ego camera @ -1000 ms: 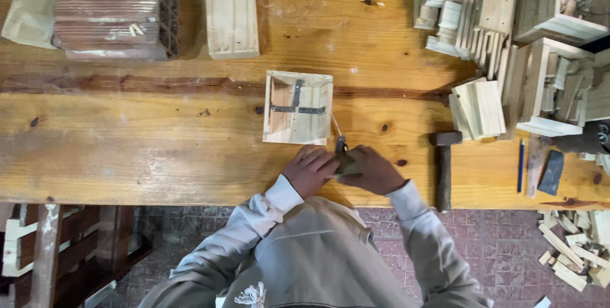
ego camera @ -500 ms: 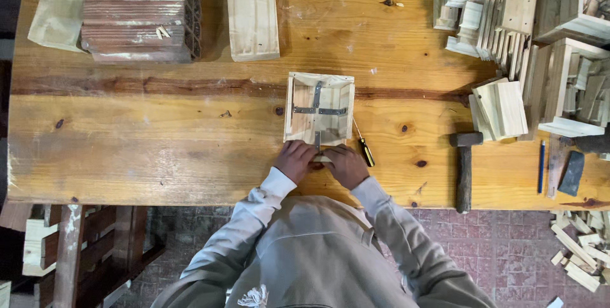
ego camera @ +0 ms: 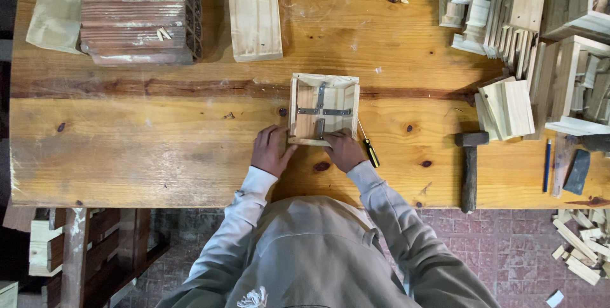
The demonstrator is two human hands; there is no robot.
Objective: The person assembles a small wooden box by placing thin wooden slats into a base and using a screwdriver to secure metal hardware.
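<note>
Head view: left hand (ego camera: 272, 150) and right hand (ego camera: 343, 150) both grip the wooden box (ego camera: 323, 109) at its near edge; should press evenly. Screwdriver (ego camera: 368, 148) lies just right of box.

We're looking straight down on a big knotty pine tabletop (ego camera: 159, 149) filling most of the frame. Along the bottom there's a reddish brick-paved floor (ego camera: 502, 251), with wood offcuts (ego camera: 581, 244) scattered lower right and dark wooden framing (ego camera: 76, 251) lower left. Light's soft, even.
</note>
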